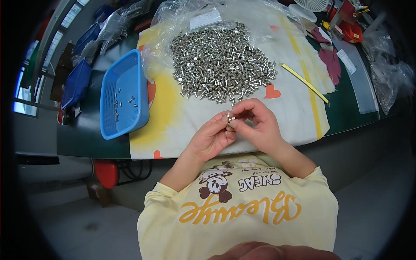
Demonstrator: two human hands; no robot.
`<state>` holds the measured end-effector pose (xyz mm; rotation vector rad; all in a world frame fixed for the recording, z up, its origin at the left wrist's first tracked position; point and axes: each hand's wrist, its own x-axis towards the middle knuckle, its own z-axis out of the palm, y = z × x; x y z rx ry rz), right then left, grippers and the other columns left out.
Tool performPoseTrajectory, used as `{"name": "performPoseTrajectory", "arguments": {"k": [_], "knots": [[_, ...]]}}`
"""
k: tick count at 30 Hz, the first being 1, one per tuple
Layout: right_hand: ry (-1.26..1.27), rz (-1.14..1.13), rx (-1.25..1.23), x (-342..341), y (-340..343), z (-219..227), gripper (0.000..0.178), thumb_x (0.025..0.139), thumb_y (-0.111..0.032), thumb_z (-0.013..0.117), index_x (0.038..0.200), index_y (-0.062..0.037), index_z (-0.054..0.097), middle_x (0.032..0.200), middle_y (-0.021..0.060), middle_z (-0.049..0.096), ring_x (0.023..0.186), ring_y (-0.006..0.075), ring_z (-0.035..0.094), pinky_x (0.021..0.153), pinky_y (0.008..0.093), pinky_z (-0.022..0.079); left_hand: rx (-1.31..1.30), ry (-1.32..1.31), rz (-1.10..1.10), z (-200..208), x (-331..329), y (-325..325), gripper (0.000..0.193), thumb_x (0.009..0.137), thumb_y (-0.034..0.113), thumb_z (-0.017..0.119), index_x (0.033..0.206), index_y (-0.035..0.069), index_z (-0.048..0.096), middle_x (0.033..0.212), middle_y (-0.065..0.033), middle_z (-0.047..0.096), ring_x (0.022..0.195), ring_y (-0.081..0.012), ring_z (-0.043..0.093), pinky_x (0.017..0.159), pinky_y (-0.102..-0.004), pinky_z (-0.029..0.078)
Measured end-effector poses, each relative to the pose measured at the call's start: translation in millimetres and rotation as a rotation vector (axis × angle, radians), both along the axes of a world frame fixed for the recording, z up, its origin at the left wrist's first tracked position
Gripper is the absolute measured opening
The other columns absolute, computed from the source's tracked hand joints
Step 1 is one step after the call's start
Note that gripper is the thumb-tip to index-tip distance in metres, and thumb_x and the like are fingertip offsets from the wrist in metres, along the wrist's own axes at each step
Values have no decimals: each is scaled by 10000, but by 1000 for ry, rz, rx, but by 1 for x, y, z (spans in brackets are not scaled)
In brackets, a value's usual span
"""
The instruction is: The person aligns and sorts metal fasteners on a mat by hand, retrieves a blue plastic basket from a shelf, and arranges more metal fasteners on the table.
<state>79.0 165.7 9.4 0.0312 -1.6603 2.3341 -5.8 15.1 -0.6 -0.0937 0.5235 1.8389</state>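
Observation:
Close to my body, over the front part of the cloth, my two hands meet around a few small shiny metal screws (pixel 230 120). The fingers of my left hand (pixel 210 138) are curled, holding screws between thumb and fingertips. My right hand (pixel 261 126) pinches at the same screws from the other side, thumb against forefinger. How many pieces lie in each hand is hidden by the fingers. Just beyond my hands spreads a large pile of similar silvery screws (pixel 221 65). To the left stands a blue plastic basket (pixel 143 91) with several loose screws on its bottom.
A white and yellow cloth (pixel 173 130) with red hearts covers the dark green table (pixel 82 145). Clear plastic sheeting (pixel 260 21) lies behind the pile. A yellow strip (pixel 305 84) rests at the right. Further right are a red container (pixel 352 32), a maroon cloth (pixel 331 65) and plastic bags (pixel 392 78).

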Motion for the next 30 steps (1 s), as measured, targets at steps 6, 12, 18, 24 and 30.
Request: {"name": "performPoseTrajectory", "arguments": {"k": [6,12,18,24,30], "knots": [[342,-208,937,-8,-4,9,248,759,-4,701,992,-69,649,964,71,664,839,244,634,741,335,509,17,136,-49,-7,-2,-10,232,1028,246,399,1138,84,524,1091,-47,567,856,-107,558,712,-265,473],[333,-185,968,-8,-5,19,260,754,-11,698,1001,-83,661,986,70,675,897,264,640,779,366,502,-65,74,51,2,-14,-24,233,1016,247,414,1067,57,540,987,-63,551,744,-112,511,581,-219,428],[106,-382,1128,7,28,10,249,778,-52,684,1023,-91,661,973,65,660,906,265,622,770,370,507,-391,921,799,41,-94,-109,231,1023,185,425,1062,-8,547,1017,-110,568,807,-131,540,636,-215,450],[-85,-399,1151,7,41,2,265,787,-60,690,1052,-67,664,975,84,657,936,257,618,823,360,496,-1287,1265,805,42,-159,-172,374,987,275,539,1273,36,564,1255,-93,585,1167,-198,535,975,-299,402],[-94,-372,1248,-1,34,-2,332,773,-97,704,1098,-74,638,1024,83,617,973,286,581,831,389,483,-977,1616,426,40,-91,-91,235,888,104,652,1110,29,629,1099,-60,608,901,-146,595,769,-242,477]]}}
